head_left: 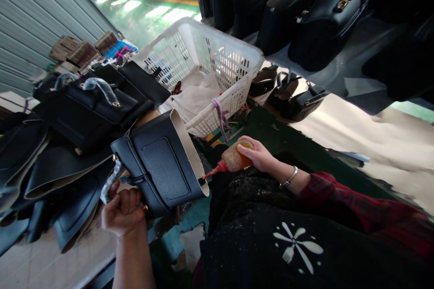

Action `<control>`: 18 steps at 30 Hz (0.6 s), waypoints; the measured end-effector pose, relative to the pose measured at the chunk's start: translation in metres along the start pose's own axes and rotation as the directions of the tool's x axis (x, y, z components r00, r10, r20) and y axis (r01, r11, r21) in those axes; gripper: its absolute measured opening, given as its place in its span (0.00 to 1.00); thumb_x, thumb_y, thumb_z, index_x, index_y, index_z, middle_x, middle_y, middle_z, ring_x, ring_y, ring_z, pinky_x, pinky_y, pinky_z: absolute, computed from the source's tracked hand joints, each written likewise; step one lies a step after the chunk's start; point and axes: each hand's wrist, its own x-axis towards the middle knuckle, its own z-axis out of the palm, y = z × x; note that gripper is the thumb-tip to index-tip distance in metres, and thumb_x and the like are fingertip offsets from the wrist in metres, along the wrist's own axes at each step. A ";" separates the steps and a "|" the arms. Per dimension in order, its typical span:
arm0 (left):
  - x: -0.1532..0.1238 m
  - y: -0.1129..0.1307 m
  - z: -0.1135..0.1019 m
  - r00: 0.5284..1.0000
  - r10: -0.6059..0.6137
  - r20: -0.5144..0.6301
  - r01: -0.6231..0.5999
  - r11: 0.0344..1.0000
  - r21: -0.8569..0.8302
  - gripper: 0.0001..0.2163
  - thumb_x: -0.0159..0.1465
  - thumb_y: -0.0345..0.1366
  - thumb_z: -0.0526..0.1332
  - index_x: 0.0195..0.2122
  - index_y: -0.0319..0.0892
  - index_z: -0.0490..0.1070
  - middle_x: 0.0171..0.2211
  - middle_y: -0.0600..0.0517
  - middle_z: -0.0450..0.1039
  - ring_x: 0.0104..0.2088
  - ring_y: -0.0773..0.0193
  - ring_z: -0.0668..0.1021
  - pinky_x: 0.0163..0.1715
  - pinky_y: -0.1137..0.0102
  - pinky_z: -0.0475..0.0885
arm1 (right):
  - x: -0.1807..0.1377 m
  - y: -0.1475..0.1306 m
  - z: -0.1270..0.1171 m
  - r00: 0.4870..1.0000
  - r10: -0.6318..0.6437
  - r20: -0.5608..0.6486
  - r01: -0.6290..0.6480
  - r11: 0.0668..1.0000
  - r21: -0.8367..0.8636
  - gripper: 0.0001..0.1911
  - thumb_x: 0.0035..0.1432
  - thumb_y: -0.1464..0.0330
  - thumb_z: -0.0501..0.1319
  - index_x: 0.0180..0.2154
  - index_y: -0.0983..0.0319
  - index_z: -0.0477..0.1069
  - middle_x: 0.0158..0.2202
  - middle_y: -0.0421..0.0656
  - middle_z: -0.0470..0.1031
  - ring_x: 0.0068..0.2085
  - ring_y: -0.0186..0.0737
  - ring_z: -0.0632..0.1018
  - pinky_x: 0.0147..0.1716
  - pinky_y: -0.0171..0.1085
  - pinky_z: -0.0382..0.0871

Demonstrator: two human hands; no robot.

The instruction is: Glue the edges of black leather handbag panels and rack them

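The left hand [122, 210] is gripping the black bag [162, 167] at lower left, its open edge pointing right. The right hand [259, 153], at frame centre, is clasping the glue bottle [233, 159], nozzle aiming left at that edge.

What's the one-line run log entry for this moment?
left hand: grips black handbag by handle | right hand: holds glue bottle, red nozzle at bag's open edge | white basket behind

The right arm wears a red-and-dark plaid sleeve [356, 207] and a thin silver bracelet [290, 177]. A black apron [305, 253] carries a white mark.
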 end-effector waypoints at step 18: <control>0.000 0.001 0.003 0.999 -0.004 0.037 0.004 1.000 -0.018 0.13 0.49 0.34 0.59 0.33 0.38 0.77 0.08 0.63 0.43 0.09 0.72 0.47 0.13 0.72 0.46 | -0.014 -0.008 -0.002 0.993 -0.118 0.020 0.120 0.986 -0.117 0.22 0.48 0.50 0.69 0.34 0.59 0.68 0.27 0.37 0.68 0.29 0.37 0.69 0.30 0.36 0.65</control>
